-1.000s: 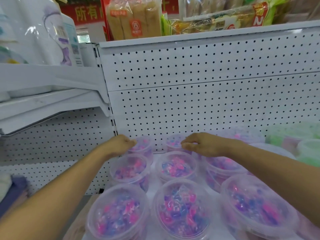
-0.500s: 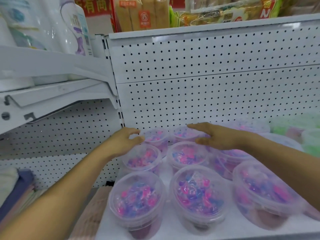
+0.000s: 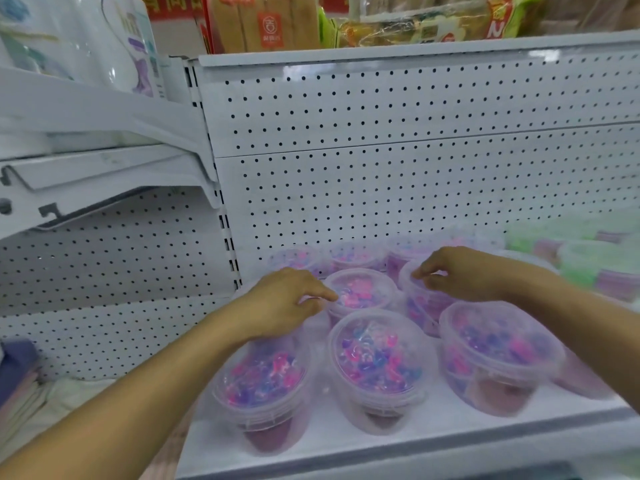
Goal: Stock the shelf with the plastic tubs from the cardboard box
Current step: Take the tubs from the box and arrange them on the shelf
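We have most of this corner stocked: about three rows of tubs (image 3: 377, 362) sit on the shelf (image 3: 398, 448), lids on, close together. Our left hand (image 3: 280, 303) rests over the middle row, fingers loosely bent, a fingertip touching a lid and holding nothing. Our right hand (image 3: 460, 271) pinches the rim of another middle-row tub. The cardboard box is out of view, so we cannot tell how many remain. Green tubs (image 3: 588, 265) stand farther right.
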### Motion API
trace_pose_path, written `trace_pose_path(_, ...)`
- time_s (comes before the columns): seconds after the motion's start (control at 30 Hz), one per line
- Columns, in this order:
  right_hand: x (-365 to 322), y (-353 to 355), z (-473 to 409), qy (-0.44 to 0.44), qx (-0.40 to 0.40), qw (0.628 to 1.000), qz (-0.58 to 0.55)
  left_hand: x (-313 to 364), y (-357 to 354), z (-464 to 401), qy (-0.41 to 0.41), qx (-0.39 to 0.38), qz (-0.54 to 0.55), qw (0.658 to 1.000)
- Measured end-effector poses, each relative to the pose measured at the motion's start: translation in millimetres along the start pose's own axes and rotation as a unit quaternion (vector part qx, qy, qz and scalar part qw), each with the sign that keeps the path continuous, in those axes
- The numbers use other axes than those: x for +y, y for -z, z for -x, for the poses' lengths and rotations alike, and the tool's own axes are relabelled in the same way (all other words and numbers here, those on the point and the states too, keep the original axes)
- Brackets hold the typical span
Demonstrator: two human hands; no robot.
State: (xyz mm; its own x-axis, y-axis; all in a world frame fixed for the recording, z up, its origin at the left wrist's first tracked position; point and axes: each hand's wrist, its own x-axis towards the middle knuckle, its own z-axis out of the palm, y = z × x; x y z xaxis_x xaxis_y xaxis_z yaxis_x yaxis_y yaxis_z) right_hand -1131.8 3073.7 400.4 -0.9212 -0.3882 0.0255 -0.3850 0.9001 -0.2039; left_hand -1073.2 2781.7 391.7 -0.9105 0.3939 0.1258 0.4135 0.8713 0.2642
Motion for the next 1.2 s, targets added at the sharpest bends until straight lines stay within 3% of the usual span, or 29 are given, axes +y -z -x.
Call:
trace_pose_path(0.1,0,-3,6,-0.004,0.003,1.0,-0.009,6,-3,-9,0.015,-0.019,0.011,1.0)
trace_pose_path(0.27,3,-4,7,0.008,0.001,1.0,-0.01,22,-10,-16,0.056,0.032,-0.014,0.998)
trace_pose_path(0.53,-2,-4,9,0.021,0.003,1.0,0.012,33,-14,-12,0.101,0.047,-0.052,0.992)
trace_pose_path(0.63,-6,-1,14,0.035,-0.005,0.999,0.006,31,-4,-3,0.109,0.065,-0.018,0.992)
trace_pose_path(0.73,-14,-1,20,0.065,0.094,0.993,-0.021,11,19,13,0.154,0.147,0.038,0.976)
trace_pose_path(0.8,-27,0,23,0.134,0.139,0.979,-0.071,-5,29,28,0.204,0.163,0.042,0.964)
trace_pose_path(0.87,-37,-3,20,0.167,0.11,0.976,-0.083,-16,31,39,0.264,0.134,0.043,0.954)
trace_pose_path(1.0,-46,-14,12,0.148,0.019,0.989,-0.011,-25,19,43,0.348,0.044,0.064,0.934)
trace_pose_path(1.2,-46,-14,15,0.144,-0.005,0.989,-0.012,-16,11,36,0.308,0.024,0.129,0.942)
